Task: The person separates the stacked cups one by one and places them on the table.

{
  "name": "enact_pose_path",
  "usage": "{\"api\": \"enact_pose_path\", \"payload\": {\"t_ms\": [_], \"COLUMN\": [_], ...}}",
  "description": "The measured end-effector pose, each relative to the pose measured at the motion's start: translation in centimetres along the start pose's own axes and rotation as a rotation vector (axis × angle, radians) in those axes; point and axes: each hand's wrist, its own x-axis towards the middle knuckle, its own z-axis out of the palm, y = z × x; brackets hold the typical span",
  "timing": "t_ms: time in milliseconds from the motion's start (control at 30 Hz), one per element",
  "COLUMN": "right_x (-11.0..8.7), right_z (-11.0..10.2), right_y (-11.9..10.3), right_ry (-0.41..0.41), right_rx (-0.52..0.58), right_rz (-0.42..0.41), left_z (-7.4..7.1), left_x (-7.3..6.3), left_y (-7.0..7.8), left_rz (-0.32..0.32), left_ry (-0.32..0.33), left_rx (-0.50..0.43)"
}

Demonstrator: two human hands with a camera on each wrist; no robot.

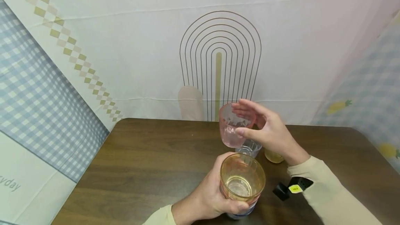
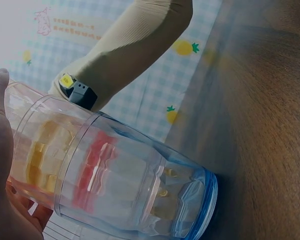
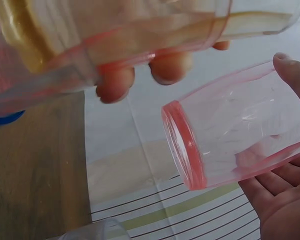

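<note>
My left hand grips a stack of nested tumblers. An amber tumbler is on top, its open mouth facing up toward the head camera. In the left wrist view, pink and amber bands show through the stack's walls, and a blue tumbler forms its base. Beyond the stack, my right hand holds a single pink tumbler between thumb and fingers, above the table. The right wrist view shows the pink tumbler's thick base pointing toward the stack, apart from it.
A clear tumbler stands on the brown wooden table behind the stack. Beside it another amber tumbler is partly hidden by my right hand. A patterned cloth hangs behind the table's far edge.
</note>
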Motion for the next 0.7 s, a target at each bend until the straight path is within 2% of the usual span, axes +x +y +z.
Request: {"api": "enact_pose_path", "payload": {"t_ms": [400,700], "right_x": [0.2,0.4], "right_z": [1.0,1.8], "right_y": [1.4,2.3], "right_ry": [-0.021,-0.038], "right_rx": [-0.02,-0.02], "right_rz": [0.049,0.068], "left_z": [0.0,-0.1], "left_x": [-0.1,-0.2], "left_y": [0.1,0.2], "left_rz": [-0.013,-0.029], "left_ry": [0.005,0.009], "left_rx": [0.069,0.045]}}
